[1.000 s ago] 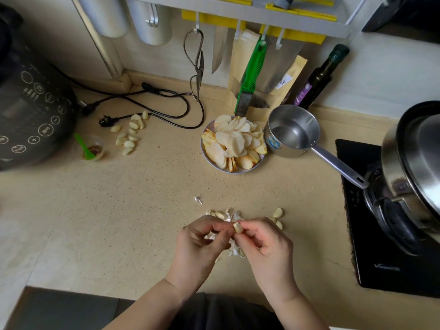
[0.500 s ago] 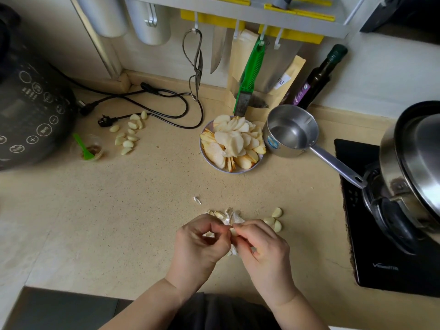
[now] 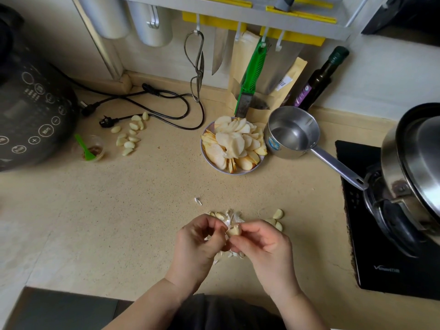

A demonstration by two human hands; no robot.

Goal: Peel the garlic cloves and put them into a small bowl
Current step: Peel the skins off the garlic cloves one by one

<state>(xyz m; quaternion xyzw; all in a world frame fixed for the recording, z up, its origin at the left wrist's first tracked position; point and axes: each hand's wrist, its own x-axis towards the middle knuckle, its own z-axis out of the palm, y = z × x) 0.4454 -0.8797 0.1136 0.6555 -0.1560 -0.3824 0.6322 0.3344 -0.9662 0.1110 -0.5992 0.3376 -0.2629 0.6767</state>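
Over the beige counter, near its front edge, my right hand (image 3: pixel 264 244) pinches a pale garlic clove (image 3: pixel 234 231) between thumb and fingers. My left hand (image 3: pixel 198 241) meets it from the left, fingertips pinching the papery skin on that same clove. Loose skins and unpeeled cloves (image 3: pixel 220 215) lie under and just behind both hands. Peeled cloves (image 3: pixel 278 214) sit right of my hands. Several more peeled cloves (image 3: pixel 129 136) lie at the far left by a small clear plastic cup (image 3: pixel 98 148) with a green spoon.
A plate of sliced fruit (image 3: pixel 234 145) stands behind my hands, a steel saucepan (image 3: pixel 291 132) to its right. A black stove (image 3: pixel 385 220) with a pot fills the right side, a dark cooker (image 3: pixel 31 115) the left. Cables, scissors, knives and a bottle line the back wall.
My hands stayed over the skin pile and kept working the clove. It now shows between my fingertips with more of its skin pulled away.
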